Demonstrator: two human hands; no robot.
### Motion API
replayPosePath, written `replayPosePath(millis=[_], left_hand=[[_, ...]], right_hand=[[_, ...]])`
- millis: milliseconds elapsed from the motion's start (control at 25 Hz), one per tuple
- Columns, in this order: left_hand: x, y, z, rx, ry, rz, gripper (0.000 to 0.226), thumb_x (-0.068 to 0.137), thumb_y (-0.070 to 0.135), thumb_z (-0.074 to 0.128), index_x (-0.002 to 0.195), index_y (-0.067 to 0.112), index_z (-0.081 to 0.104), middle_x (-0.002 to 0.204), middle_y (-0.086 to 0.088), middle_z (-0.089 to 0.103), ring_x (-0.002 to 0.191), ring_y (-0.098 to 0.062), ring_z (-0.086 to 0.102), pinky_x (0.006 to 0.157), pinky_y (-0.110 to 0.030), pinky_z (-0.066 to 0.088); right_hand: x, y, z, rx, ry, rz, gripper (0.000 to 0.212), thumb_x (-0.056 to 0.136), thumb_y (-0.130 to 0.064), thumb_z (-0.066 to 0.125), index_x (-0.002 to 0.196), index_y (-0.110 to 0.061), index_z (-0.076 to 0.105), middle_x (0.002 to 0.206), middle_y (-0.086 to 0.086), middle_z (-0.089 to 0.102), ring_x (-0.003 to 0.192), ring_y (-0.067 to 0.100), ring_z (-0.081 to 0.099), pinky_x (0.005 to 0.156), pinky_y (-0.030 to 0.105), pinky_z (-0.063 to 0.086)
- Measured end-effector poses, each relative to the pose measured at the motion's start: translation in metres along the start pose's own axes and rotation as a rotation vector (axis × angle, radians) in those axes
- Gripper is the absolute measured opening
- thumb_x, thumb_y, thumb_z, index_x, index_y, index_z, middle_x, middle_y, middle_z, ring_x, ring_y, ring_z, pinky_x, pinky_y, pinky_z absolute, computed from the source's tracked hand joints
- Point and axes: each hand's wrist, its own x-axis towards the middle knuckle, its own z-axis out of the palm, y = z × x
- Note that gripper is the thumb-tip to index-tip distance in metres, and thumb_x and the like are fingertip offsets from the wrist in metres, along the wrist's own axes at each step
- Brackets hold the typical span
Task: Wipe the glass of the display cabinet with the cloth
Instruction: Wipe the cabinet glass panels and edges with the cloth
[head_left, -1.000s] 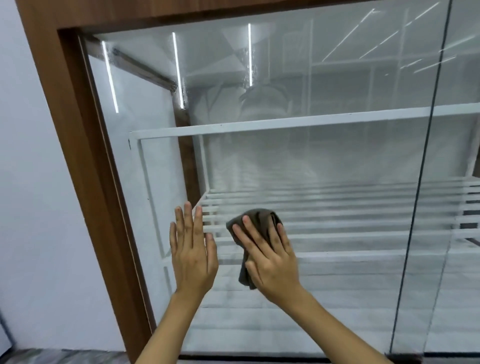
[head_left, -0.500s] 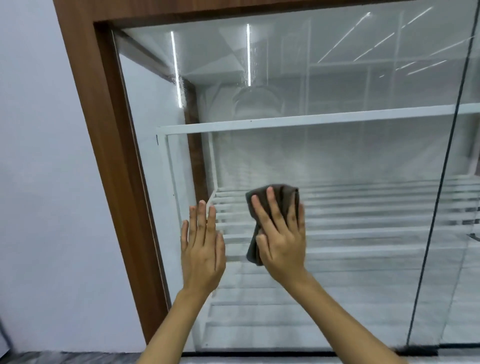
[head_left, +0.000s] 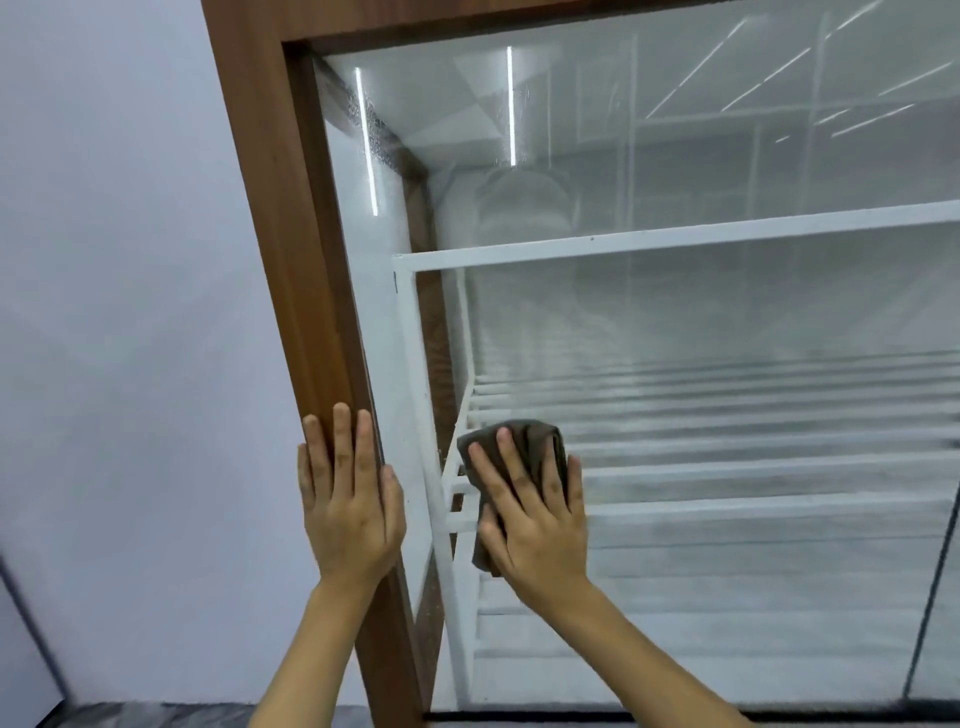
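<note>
Pressing the cloth (head_left: 524, 447) flat against the glass (head_left: 727, 322) with the right hand (head_left: 535, 519), fingers spread and extended over it, palm pinning it low on the pane near the left edge. Cloth bunching dark grey-brown under the fingers, hanging a little below the palm. Resting the left hand (head_left: 348, 504) open and flat on the wooden frame (head_left: 291, 270), fingers together and pointing up, thumb just at the glass edge. Showing white shelves (head_left: 675, 244) behind the pane, streaked and hazy. Grey wall (head_left: 114, 260) lying to the left.
</note>
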Motion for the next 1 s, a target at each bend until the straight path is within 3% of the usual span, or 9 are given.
replayPosePath(millis=[120, 200, 320, 440, 600, 680, 760, 880, 1000], left_hand=[[-0.004, -0.004, 0.004, -0.043, 0.018, 0.020, 0.055, 0.100, 0.032, 0.025, 0.152, 0.021, 0.010, 0.160, 0.006, 0.003, 0.148, -0.024, 0.005, 0.121, -0.038, 0.007], [-0.005, -0.005, 0.004, -0.073, 0.037, 0.027, 0.055, 0.099, 0.030, 0.026, 0.151, 0.021, 0.012, 0.160, 0.006, 0.006, 0.148, -0.024, 0.007, 0.121, -0.038, 0.009], [-0.006, -0.008, 0.005, -0.109, 0.054, 0.039, 0.053, 0.099, 0.025, 0.026, 0.151, 0.019, 0.017, 0.159, 0.006, 0.010, 0.147, -0.025, 0.012, 0.120, -0.041, 0.012], [-0.006, -0.010, 0.005, -0.148, 0.072, 0.051, 0.051, 0.100, 0.023, 0.024, 0.150, 0.018, 0.021, 0.159, 0.005, 0.014, 0.146, -0.025, 0.016, 0.118, -0.045, 0.014], [-0.007, -0.013, 0.006, -0.205, 0.092, 0.061, 0.049, 0.099, 0.023, 0.025, 0.148, 0.018, 0.026, 0.158, 0.008, 0.016, 0.146, -0.024, 0.019, 0.118, -0.044, 0.015], [-0.009, -0.013, 0.007, -0.208, 0.105, 0.046, 0.047, 0.098, 0.023, 0.026, 0.144, 0.013, 0.033, 0.157, 0.008, 0.019, 0.145, -0.024, 0.021, 0.117, -0.044, 0.018], [-0.008, -0.011, 0.008, -0.205, 0.111, 0.033, 0.045, 0.098, 0.022, 0.027, 0.140, 0.009, 0.036, 0.155, 0.006, 0.022, 0.145, -0.024, 0.022, 0.116, -0.045, 0.019], [-0.007, -0.011, 0.006, -0.202, 0.112, 0.026, 0.044, 0.099, 0.022, 0.027, 0.140, 0.010, 0.037, 0.149, -0.002, 0.031, 0.145, -0.022, 0.021, 0.116, -0.046, 0.020], [-0.009, -0.011, 0.006, -0.194, 0.113, 0.032, 0.045, 0.097, 0.020, 0.029, 0.140, 0.008, 0.037, 0.146, -0.008, 0.037, 0.145, -0.023, 0.021, 0.114, -0.047, 0.021]], right_hand=[[-0.015, 0.012, -0.006, -0.061, -0.041, -0.094, 0.063, 0.092, -0.033, 0.042, 0.152, -0.033, 0.024, 0.163, -0.007, 0.010, 0.150, 0.028, 0.007, 0.121, 0.048, -0.002], [0.013, 0.007, -0.011, -0.003, 0.015, 0.035, 0.064, 0.091, -0.031, 0.042, 0.153, -0.031, 0.022, 0.163, -0.006, 0.009, 0.150, 0.031, 0.004, 0.121, 0.048, -0.004], [0.078, -0.028, -0.005, 0.093, 0.146, 0.223, 0.057, 0.092, -0.027, 0.043, 0.148, -0.022, 0.033, 0.157, 0.001, 0.023, 0.147, 0.037, 0.014, 0.121, 0.048, -0.003], [0.065, -0.061, 0.012, 0.081, 0.073, -0.042, 0.057, 0.093, -0.027, 0.045, 0.149, -0.026, 0.033, 0.158, 0.000, 0.024, 0.148, 0.032, 0.012, 0.122, 0.047, 0.002], [-0.033, -0.025, 0.011, -0.160, -0.128, -0.361, 0.064, 0.091, -0.028, 0.045, 0.152, -0.030, 0.026, 0.160, -0.005, 0.019, 0.150, 0.026, 0.010, 0.122, 0.045, 0.002], [-0.028, -0.004, 0.000, -0.157, -0.130, -0.333, 0.057, 0.096, -0.027, 0.037, 0.152, -0.031, 0.025, 0.161, -0.004, 0.017, 0.150, 0.028, 0.010, 0.121, 0.046, -0.004], [0.021, -0.008, -0.005, -0.016, -0.005, -0.165, 0.047, 0.102, -0.024, 0.030, 0.149, -0.027, 0.034, 0.158, 0.001, 0.024, 0.147, 0.034, 0.018, 0.121, 0.048, 0.000], [0.077, -0.032, 0.000, 0.113, 0.162, 0.027, 0.045, 0.098, -0.015, 0.036, 0.142, -0.021, 0.045, 0.151, 0.003, 0.035, 0.145, 0.034, 0.022, 0.121, 0.048, 0.009], [0.006, -0.043, 0.022, 0.071, 0.051, -0.193, 0.053, 0.094, -0.018, 0.047, 0.147, -0.024, 0.038, 0.156, 0.002, 0.027, 0.148, 0.030, 0.016, 0.122, 0.047, 0.009]])
